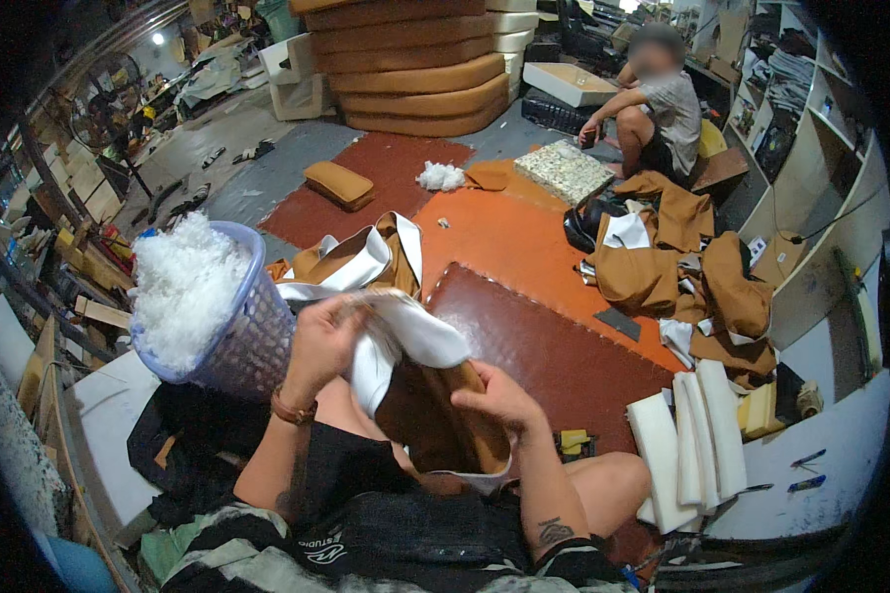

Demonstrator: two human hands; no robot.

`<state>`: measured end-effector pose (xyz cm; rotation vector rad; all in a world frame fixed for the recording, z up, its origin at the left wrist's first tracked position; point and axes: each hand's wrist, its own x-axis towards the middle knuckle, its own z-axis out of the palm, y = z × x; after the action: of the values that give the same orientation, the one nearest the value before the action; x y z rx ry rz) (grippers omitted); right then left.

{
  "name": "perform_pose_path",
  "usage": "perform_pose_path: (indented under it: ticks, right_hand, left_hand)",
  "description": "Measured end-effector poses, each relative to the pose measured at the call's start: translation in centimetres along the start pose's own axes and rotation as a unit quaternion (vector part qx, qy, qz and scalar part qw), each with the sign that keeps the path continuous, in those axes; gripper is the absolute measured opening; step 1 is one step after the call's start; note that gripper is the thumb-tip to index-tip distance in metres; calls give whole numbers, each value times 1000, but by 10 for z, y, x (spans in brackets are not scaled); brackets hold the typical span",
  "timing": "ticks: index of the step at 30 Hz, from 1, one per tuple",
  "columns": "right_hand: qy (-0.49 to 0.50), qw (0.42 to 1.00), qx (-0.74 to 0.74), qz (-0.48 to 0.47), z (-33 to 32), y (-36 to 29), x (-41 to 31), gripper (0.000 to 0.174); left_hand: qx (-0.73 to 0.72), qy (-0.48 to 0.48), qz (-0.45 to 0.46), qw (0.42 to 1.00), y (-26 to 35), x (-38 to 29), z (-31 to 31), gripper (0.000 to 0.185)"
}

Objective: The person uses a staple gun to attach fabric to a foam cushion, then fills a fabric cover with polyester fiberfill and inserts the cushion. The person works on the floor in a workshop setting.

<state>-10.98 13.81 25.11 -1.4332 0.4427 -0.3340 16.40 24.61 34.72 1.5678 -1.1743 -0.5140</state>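
Both hands hold a brown cover with white backing (445, 415) over my lap. My left hand (328, 345), raised higher, pinches its upper edge; this part is slightly blurred. Lower and to the right, my right hand (500, 396) grips the side of the same cover, thumb on the brown face. The cover hangs partly open between them, its lower rim near my legs. Just beyond it lie more brown pieces with white backing (363, 259). A lilac plastic basket (256, 356) heaped with white fibre stuffing (185, 289) stands beside my left hand.
Brown covers (638, 274) lie piled at right, near white foam strips (664, 459). A brown cushion (339, 185), a stuffing tuft (440, 176) and a speckled foam block (564, 170) lie ahead. Another person (664, 111) sits beyond the block. Stacked brown cushions (423, 81) stand behind.
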Motion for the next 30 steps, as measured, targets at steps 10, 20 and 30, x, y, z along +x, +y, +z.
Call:
perform_pose_path:
  ticks: [10, 20, 30]
  right_hand:
    - [119, 988, 57, 86, -62, 105, 15, 27]
    - [-83, 983, 65, 149, -70, 114, -4, 47]
    - [261, 875, 379, 149, -57, 109, 19, 35]
  left_hand:
    - [-182, 145, -90, 968, 6, 22, -34, 30]
    - [-147, 129, -201, 960, -88, 6, -107, 38]
    - [-67, 104, -304, 945, -199, -58, -107, 33]
